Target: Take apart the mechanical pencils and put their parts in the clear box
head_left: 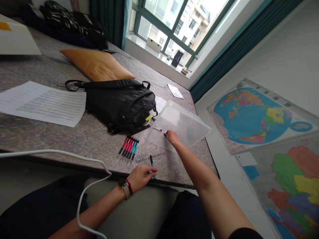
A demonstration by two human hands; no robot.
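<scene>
Along the near edge of a grey quilted mattress (pixel 72 141), our left hand (pixel 141 176) is clenched around a teal pen (pixel 152 166), which sticks out above and below our fingers. A watch (pixel 124 187) and a red bracelet (pixel 129 186) sit on that wrist, and a white cable (pixel 82 176) loops across the forearm. Our right arm reaches out over the mattress, and our right hand (pixel 172 136) pinches the end of a silver pen (pixel 157 129) just above a translucent plastic box (pixel 183 124). The hand touches the box, which lies flat near the far corner of the mattress.

Just left of the box, a row of red and teal pens (pixel 128 149) lies side by side, tips pointing toward us. Beyond them sits a black bag (pixel 119 106) with a yellow-green zip tag (pixel 148 117), almost touching the box. A printed sheet (pixel 42 103) lies to the left of the bag, and an orange cushion (pixel 96 64) lies behind it. A slip of white paper (pixel 175 91) rests farther back, near a window (pixel 161 26). Two coloured maps (pixel 259 146) cover the pale surface to our right.
</scene>
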